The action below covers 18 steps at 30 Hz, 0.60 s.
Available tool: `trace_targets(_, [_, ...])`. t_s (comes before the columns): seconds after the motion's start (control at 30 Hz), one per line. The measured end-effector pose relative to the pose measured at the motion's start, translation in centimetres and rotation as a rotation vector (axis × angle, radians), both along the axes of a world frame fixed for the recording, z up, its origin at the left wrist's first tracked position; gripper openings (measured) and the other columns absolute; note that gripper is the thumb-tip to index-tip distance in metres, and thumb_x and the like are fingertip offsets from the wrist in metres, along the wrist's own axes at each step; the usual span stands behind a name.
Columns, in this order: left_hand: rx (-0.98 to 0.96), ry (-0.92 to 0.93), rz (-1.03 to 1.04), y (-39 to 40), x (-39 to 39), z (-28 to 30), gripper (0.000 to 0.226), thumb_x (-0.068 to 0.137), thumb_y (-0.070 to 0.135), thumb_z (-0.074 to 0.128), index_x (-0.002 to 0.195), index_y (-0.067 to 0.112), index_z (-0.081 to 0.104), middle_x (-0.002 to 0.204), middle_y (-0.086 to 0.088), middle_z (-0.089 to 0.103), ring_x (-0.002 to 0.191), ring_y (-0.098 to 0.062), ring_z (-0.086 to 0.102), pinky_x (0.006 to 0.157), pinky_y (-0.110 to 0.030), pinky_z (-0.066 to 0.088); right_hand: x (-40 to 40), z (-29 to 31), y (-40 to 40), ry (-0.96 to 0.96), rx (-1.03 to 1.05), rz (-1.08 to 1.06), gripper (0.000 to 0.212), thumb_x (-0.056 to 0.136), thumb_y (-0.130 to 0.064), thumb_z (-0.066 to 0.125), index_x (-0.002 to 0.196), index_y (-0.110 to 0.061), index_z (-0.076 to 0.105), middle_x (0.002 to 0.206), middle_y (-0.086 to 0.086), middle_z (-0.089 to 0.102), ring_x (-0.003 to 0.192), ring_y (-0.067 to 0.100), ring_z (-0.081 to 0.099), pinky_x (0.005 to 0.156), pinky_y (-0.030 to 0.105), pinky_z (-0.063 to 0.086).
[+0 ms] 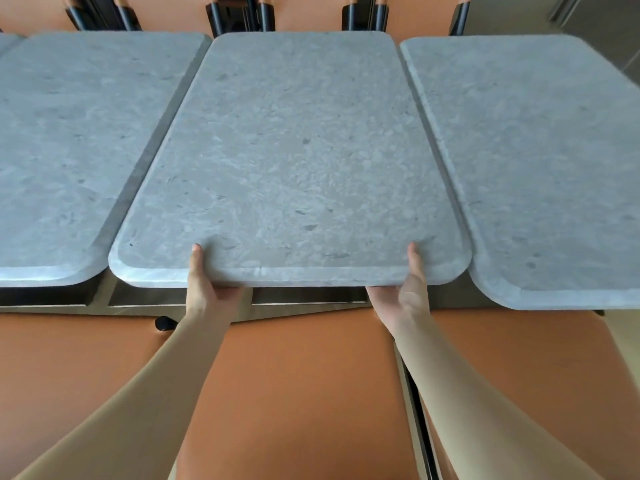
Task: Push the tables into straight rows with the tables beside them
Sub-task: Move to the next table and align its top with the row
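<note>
I find nothing to read here: no text, label, brand, number or sign shows on any surface in my view.
</note>
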<state>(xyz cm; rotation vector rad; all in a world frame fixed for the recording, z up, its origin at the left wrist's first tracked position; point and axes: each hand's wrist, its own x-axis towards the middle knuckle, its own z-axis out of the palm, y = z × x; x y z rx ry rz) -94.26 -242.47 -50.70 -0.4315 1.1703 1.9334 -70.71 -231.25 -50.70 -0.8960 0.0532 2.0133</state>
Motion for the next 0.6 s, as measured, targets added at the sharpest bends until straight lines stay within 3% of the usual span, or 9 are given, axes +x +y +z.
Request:
trace_targets(0.1, [-0.017,-0.022,-0.050,-0.2,-0.2,-0.3,0.037,0.088,0.042,0.076,0.113,0.016,0.070,0.103,-0.004,0.079,0.093,-0.021,0.077,0.086,-0.039,0.061,0.7,-0.2,0.1,0.009,0.003,0.040,0.050,0.088,-0.036,0.078,0.131,-0.014,0.065,0.121,0.008,0.074,0.113,0.029,0.071,0.106,0.043,0.052])
trace_targets(0.27, [-0.011,-0.062,-0.105,-0.5,-1.6,-0.9,0.047,0.082,0.034,0.082,0.125,0.020,0.069,0.112,0.001,0.077,0.103,-0.018,0.074,0.100,-0.036,0.055,1.1,-0.3,0.1,-0.022,-0.009,0.076,0.051,0.088,-0.037,0.076,0.131,-0.013,0.065,0.121,0.009,0.074,0.115,0.028,0.070,0.109,0.039,0.050])
trace_targets(0.4, [0.032,-0.032,-0.121,-0.7,-1.6,-1.3,0.049,0.085,0.034,0.080,0.129,0.018,0.066,0.115,0.001,0.076,0.106,-0.017,0.073,0.101,-0.035,0.054,1.0,-0.1,-0.1,-0.065,0.024,0.081,0.047,0.092,-0.038,0.072,0.132,-0.013,0.064,0.119,0.009,0.075,0.113,0.027,0.071,0.109,0.039,0.050])
trace_targets(0.6, [0.061,-0.022,-0.147,-0.9,-1.2,-0.5,0.024,0.091,0.032,0.074,0.110,0.018,0.070,0.105,0.001,0.079,0.101,-0.015,0.074,0.096,-0.033,0.056,1.2,0.2,-0.1,-0.091,0.041,0.080,0.042,0.092,-0.033,0.075,0.126,-0.010,0.066,0.113,0.010,0.077,0.107,0.029,0.073,0.104,0.043,0.054])
